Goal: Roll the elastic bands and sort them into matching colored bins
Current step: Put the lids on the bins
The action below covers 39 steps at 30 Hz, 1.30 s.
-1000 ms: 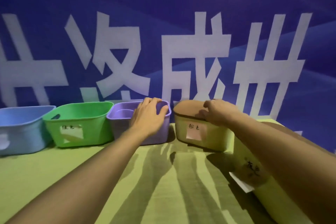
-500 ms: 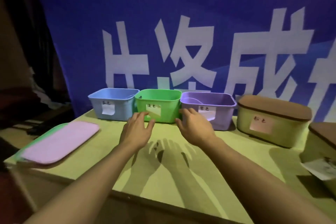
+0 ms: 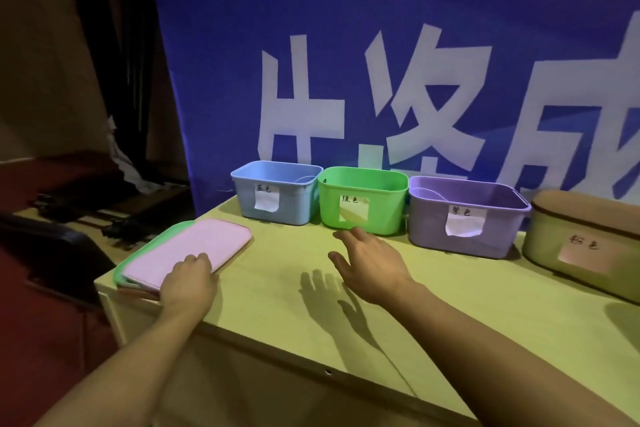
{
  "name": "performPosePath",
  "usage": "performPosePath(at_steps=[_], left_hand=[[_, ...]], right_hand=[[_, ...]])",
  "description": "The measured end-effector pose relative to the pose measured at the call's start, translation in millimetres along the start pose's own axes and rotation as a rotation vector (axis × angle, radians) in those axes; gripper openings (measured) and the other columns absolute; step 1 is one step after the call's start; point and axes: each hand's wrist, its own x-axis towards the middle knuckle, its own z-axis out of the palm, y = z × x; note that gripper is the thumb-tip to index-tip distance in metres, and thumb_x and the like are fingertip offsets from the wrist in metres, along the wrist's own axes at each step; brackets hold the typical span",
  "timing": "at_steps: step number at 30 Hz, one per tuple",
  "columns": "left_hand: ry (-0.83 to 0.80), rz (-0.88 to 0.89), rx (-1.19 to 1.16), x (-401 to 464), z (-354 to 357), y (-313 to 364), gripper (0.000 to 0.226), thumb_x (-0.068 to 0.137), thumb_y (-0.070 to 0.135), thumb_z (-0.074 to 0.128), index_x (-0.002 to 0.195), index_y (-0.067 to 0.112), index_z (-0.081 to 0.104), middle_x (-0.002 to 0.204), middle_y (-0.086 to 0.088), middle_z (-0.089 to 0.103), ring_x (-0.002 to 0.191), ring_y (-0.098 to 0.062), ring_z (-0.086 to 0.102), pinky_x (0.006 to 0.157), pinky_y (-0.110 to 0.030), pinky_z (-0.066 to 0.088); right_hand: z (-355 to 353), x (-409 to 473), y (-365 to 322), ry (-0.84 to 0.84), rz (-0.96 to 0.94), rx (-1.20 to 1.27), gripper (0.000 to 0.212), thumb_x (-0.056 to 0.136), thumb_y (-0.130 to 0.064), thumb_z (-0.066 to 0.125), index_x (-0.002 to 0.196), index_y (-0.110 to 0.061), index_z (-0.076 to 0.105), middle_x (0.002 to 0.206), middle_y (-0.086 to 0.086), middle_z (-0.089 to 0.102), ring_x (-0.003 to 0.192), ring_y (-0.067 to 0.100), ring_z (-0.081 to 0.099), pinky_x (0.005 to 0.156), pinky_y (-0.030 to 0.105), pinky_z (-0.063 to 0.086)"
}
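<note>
A flat stack of elastic bands (image 3: 194, 248), pink on top with a green one showing beneath, lies at the table's left corner. My left hand (image 3: 188, 282) rests on the stack's near end, fingers curled over its edge. My right hand (image 3: 372, 262) hovers open above the table, fingers spread, just in front of the green bin (image 3: 362, 199). A blue bin (image 3: 275, 191) stands left of the green one and a purple bin (image 3: 464, 215) right of it. All three carry white paper labels.
A tan lidded box (image 3: 585, 241) with a pink label stands at the right end of the row. The yellow-green table (image 3: 277, 295) has its front edge close to me. A blue banner with white characters hangs behind. Dark furniture lies off to the left.
My view has swung left from the lidded boxes to the bins. My left hand moved left onto the pink band stack; my right hand stays in front of the green bin.
</note>
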Motion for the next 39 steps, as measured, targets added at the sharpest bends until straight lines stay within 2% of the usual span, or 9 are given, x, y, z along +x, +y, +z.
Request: performPosePath(at_steps=[6,9,13,16,22,25,29,32,39], left_hand=[[0.103,0.077,0.058,-4,-5,3,0.017,0.097,0.011,0.056,0.113,0.014,0.061,0.110,-0.006,0.066,0.101,-0.026,0.065,0.081,-0.038,0.053],[0.282,0.183,-0.056,-2,-17,12,0.008,0.097,0.016,0.067,0.099,0.012,0.060,0.089,-0.009,0.063,0.081,-0.030,0.064,0.067,-0.045,0.054],[0.445,0.326,-0.169,3,-44,34,0.022,0.089,0.014,0.074,0.107,0.011,0.061,0.091,-0.010,0.059,0.081,-0.032,0.060,0.065,-0.044,0.051],[0.542,0.394,-0.317,5,-62,60,0.019,0.100,0.030,0.053,0.104,0.012,0.060,0.090,-0.010,0.056,0.080,-0.033,0.058,0.062,-0.045,0.049],[0.409,0.537,-0.603,-10,-85,138,0.025,0.102,0.034,0.052,0.106,0.011,0.062,0.103,-0.008,0.061,0.089,-0.033,0.061,0.065,-0.042,0.047],[0.317,0.564,-0.741,-19,-90,180,0.029,0.103,0.040,0.045,0.109,0.015,0.058,0.107,0.001,0.057,0.093,-0.024,0.060,0.072,-0.041,0.052],[0.239,0.557,-0.861,-17,-92,228,0.018,0.106,0.031,0.050,0.110,0.016,0.059,0.107,0.004,0.056,0.098,-0.019,0.057,0.081,-0.038,0.050],[0.179,0.521,-0.909,-14,-86,266,0.017,0.104,0.032,0.055,0.114,0.018,0.057,0.114,0.001,0.058,0.104,-0.017,0.056,0.084,-0.034,0.049],[-0.004,0.339,-1.079,-8,-64,338,0.063,0.094,0.048,0.068,0.144,0.030,0.034,0.150,0.001,0.036,0.126,-0.018,0.052,0.102,-0.046,0.051]], right_hand=[[-6,0,3,-0.008,0.009,-0.030,0.053,0.107,-0.054,0.037,0.152,-0.027,0.041,0.149,0.000,0.050,0.129,0.025,0.055,0.098,0.039,0.049],[-13,-3,9,0.004,0.015,-0.029,0.053,0.107,-0.054,0.036,0.152,-0.027,0.041,0.149,-0.001,0.050,0.129,0.025,0.054,0.095,0.038,0.048],[-24,-8,22,0.043,0.034,-0.017,0.052,0.106,-0.056,0.036,0.150,-0.028,0.042,0.145,-0.002,0.052,0.126,0.024,0.056,0.093,0.039,0.051],[-33,-11,37,0.096,0.046,-0.001,0.054,0.105,-0.058,0.037,0.150,-0.028,0.041,0.143,-0.002,0.053,0.124,0.023,0.058,0.093,0.043,0.054],[-53,-19,81,0.152,0.191,0.181,0.082,0.094,-0.073,0.046,0.159,-0.034,0.015,0.161,0.003,0.035,0.139,0.031,0.048,0.104,0.053,0.050],[-56,-26,112,0.136,0.354,0.473,0.093,0.093,-0.064,0.059,0.160,-0.040,0.000,0.164,0.005,0.030,0.140,0.037,0.047,0.105,0.058,0.050],[-60,-44,157,0.208,0.443,0.836,0.066,0.101,-0.029,0.064,0.153,-0.036,0.024,0.146,0.000,0.047,0.118,0.026,0.061,0.091,0.046,0.062],[-57,-48,192,0.287,0.493,0.953,0.038,0.103,-0.027,0.060,0.135,-0.037,0.041,0.136,0.002,0.055,0.111,0.021,0.064,0.092,0.046,0.061],[-69,-25,246,0.508,0.708,1.023,0.048,0.104,-0.023,0.058,0.147,-0.026,0.036,0.136,0.003,0.052,0.121,0.029,0.058,0.099,0.054,0.056]])
